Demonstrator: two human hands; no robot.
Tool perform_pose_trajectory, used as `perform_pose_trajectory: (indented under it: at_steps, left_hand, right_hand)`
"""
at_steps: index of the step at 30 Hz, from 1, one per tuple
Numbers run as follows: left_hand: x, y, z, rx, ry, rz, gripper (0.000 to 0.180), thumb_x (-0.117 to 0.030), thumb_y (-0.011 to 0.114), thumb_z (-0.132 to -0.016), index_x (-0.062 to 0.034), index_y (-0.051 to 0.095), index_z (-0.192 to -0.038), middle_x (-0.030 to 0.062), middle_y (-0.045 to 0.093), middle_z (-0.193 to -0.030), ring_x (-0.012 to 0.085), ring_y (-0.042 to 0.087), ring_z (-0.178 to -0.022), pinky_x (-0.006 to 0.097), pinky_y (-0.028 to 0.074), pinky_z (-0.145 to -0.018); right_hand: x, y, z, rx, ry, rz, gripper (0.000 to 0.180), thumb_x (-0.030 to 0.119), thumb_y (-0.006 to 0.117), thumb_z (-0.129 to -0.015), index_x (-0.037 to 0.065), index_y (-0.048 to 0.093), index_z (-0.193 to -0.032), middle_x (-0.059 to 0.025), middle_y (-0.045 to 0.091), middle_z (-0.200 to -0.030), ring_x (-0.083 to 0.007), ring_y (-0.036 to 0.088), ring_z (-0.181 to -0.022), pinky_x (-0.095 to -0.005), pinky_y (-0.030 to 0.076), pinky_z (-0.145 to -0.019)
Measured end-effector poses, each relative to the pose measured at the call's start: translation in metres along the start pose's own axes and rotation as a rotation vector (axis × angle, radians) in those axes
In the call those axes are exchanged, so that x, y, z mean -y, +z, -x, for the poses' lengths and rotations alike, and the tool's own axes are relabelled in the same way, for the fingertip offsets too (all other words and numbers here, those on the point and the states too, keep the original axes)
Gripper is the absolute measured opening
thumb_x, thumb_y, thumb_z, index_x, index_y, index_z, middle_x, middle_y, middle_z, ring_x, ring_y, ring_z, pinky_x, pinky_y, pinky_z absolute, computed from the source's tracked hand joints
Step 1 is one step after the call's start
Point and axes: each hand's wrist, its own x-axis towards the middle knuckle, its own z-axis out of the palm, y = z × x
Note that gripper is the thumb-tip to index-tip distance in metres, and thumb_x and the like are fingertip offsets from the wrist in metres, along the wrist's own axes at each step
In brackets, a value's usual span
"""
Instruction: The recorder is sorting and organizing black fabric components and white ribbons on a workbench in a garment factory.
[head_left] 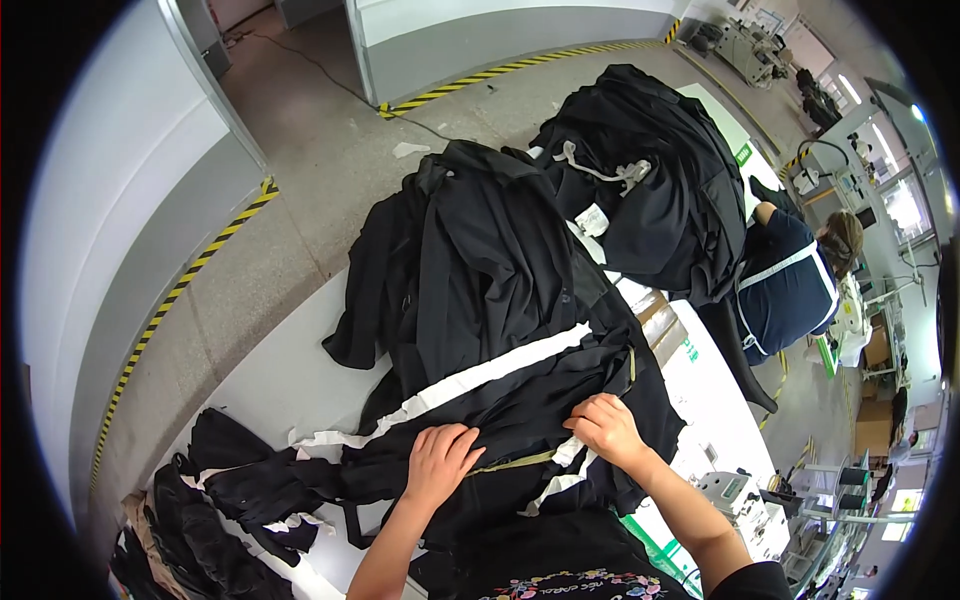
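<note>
Black garment [520,400] — left hand [440,462] flat; right hand [605,428] pinching

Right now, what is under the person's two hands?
Under the left hand and right hand lies a black garment with a white stripe, spread on a white table. Layers beneath it are covered.

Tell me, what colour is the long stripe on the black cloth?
White; the stripe shows best in the head view.

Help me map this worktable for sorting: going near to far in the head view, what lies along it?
Left hand and right hand on a black white-striped garment → tall heap of black cloth → farther black pile with white drawcord.
</note>
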Motion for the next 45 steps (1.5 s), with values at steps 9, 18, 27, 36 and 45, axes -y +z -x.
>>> perform_pose_trajectory:
  at_steps: [9, 18, 27, 36, 45]
  left_hand:
    - [-0.016, 0.005, 0.008, -0.109, 0.059, -0.168, 0.042, -0.015, 0.078, -0.077, -0.0164, 0.066, -0.117, 0.0023, 0.055, -0.11, 0.0215, 0.056, -0.102, 0.04, 0.045, -0.09]
    - [-0.027, 0.004, -0.023, 0.083, 0.036, -0.107, 0.03, -0.019, 0.074, -0.078, -0.0141, 0.066, -0.107, 0.0004, 0.057, -0.106, 0.019, 0.054, -0.102, 0.04, 0.038, -0.096]
    - [-0.032, -0.001, -0.012, 0.206, -0.024, -0.053, 0.024, -0.02, 0.074, -0.079, -0.0117, 0.065, -0.099, -0.0023, 0.063, -0.093, 0.0154, 0.057, -0.096, 0.038, 0.035, -0.092]
    - [-0.037, -0.005, -0.019, 0.196, -0.113, -0.048, 0.03, -0.032, 0.078, -0.077, -0.0075, 0.065, -0.09, 0.0024, 0.063, -0.081, 0.0196, 0.057, -0.086, 0.039, 0.036, -0.091]
    - [-0.031, -0.008, -0.009, 0.225, -0.142, 0.012, 0.038, -0.032, 0.08, -0.074, -0.0058, 0.066, -0.097, 0.0057, 0.066, -0.092, 0.0225, 0.058, -0.097, 0.043, 0.032, -0.102]
  right_hand:
    - [0.001, -0.005, 0.015, -0.034, 0.269, -0.059, 0.027, 0.007, 0.072, -0.067, 0.009, 0.066, -0.093, -0.0032, 0.064, -0.106, -0.022, 0.062, -0.096, -0.035, 0.048, -0.086]
    - [-0.003, -0.015, 0.038, 0.044, 0.19, -0.105, 0.034, 0.008, 0.072, -0.065, 0.011, 0.067, -0.098, -0.0012, 0.065, -0.098, -0.0199, 0.062, -0.099, -0.0338, 0.045, -0.091]
    - [-0.005, -0.006, 0.056, -0.017, 0.46, -0.274, 0.031, 0.003, 0.068, -0.07, 0.009, 0.069, -0.1, -0.0034, 0.067, -0.096, -0.0225, 0.062, -0.096, -0.036, 0.041, -0.095]
    - [-0.01, -0.019, 0.021, 0.097, 0.577, -0.485, 0.034, 0.025, 0.072, -0.08, 0.006, 0.067, -0.108, -0.0103, 0.065, -0.097, -0.0262, 0.058, -0.101, -0.0404, 0.032, -0.105]
    - [0.009, -0.014, 0.019, 0.0, 0.257, -0.2, 0.065, 0.048, 0.082, -0.067, 0.009, 0.061, -0.114, -0.0063, 0.06, -0.114, -0.0247, 0.057, -0.109, -0.0436, 0.035, -0.102]
